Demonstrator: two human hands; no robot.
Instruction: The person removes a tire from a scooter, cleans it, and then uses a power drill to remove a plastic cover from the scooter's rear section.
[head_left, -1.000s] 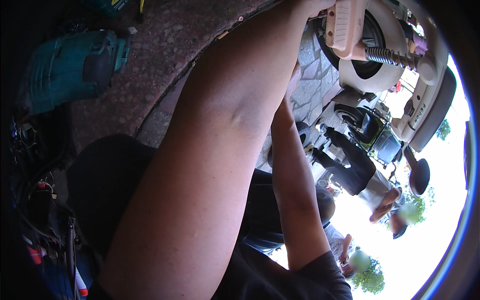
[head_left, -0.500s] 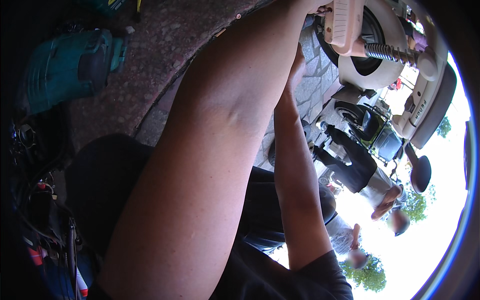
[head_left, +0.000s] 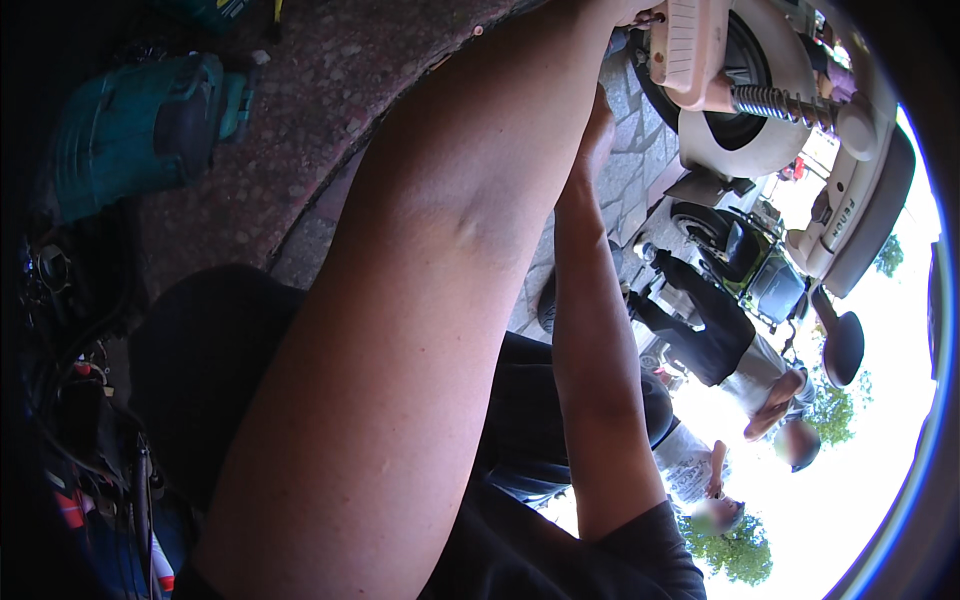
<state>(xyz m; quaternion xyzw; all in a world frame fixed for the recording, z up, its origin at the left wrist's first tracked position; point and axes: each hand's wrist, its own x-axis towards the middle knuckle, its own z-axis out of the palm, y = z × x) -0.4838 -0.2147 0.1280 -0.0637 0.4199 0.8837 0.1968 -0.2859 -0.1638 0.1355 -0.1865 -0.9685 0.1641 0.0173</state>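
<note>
My left arm crosses the middle of the view, its hand (head_left: 632, 14) at the top edge beside the pale pink ribbed cover (head_left: 679, 45) of a scooter. Its few visible fingertips are curled in by a small dark piece at that cover; what they grip is too small to name. Farther right, my right forearm rises to a hand (head_left: 598, 130) half hidden behind the left arm. That hand's fingers are out of sight. Close to both hands is a small blue-grey object (head_left: 617, 42), mostly covered. The scooter's wheel (head_left: 745, 70) and coil spring (head_left: 780, 104) lie just right.
A teal power tool case or body (head_left: 130, 135) lies on the speckled stone slab (head_left: 300, 110). Cables and tools crowd the lower left. Behind the scooter are grey paving (head_left: 622, 165), a parked green motorbike (head_left: 770, 280) and two people standing, one in dark trousers (head_left: 705, 320).
My right forearm and hand have shifted slightly to the right. My left arm stays almost in place. One background person's arm and head have moved a little.
</note>
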